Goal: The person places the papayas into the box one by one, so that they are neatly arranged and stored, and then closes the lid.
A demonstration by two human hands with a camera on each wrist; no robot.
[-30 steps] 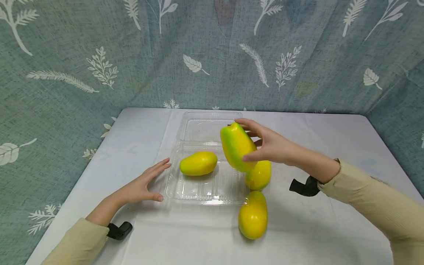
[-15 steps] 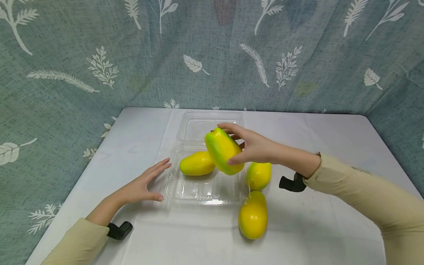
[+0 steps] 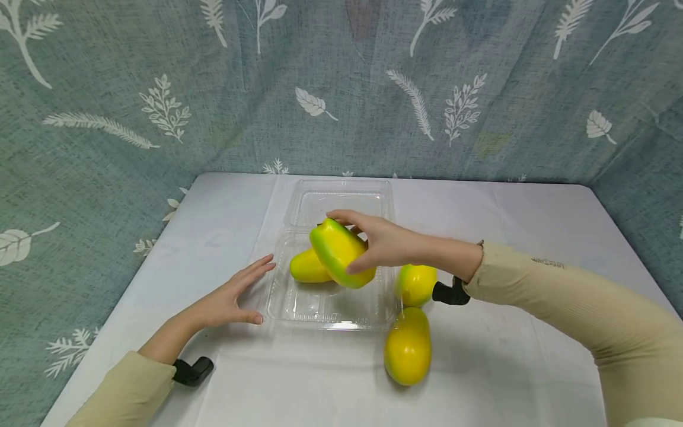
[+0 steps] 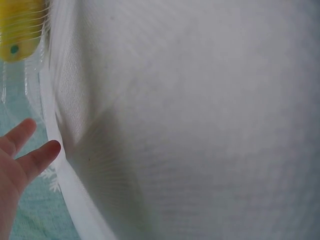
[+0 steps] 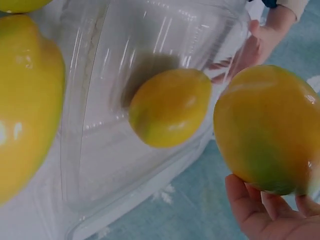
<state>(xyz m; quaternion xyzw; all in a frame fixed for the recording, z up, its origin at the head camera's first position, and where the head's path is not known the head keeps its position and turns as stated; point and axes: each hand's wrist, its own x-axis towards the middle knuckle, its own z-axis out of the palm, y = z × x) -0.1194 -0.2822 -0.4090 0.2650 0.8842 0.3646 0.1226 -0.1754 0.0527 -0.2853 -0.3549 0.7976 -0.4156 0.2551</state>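
My right hand (image 3: 386,240) grips a yellow-green mango (image 3: 338,255) between thumb and fingers, holding it tilted over a clear plastic clamshell box (image 3: 299,311). A second mango (image 3: 304,267) lies in the box's near half, partly hidden behind the held one in the head view. From the right wrist, the held mango (image 5: 270,130) shows apart from the mango in the box (image 5: 170,107), with fingertips (image 5: 239,192) curled at its side. My left hand (image 3: 229,299) stays beside the box's left edge, fingers spread and holding nothing.
Two more mangoes lie at the box's right side: one mango (image 3: 418,286) by its edge, another mango (image 3: 408,347) nearer me. The box's lid (image 3: 341,207) lies folded back on the white-covered table (image 3: 512,219). A leaf-patterned curtain (image 3: 341,89) hangs behind.
The right hand has carried its mango leftward and slightly lower, so it now overlaps the mango in the box in the head view. The left hand has not moved.
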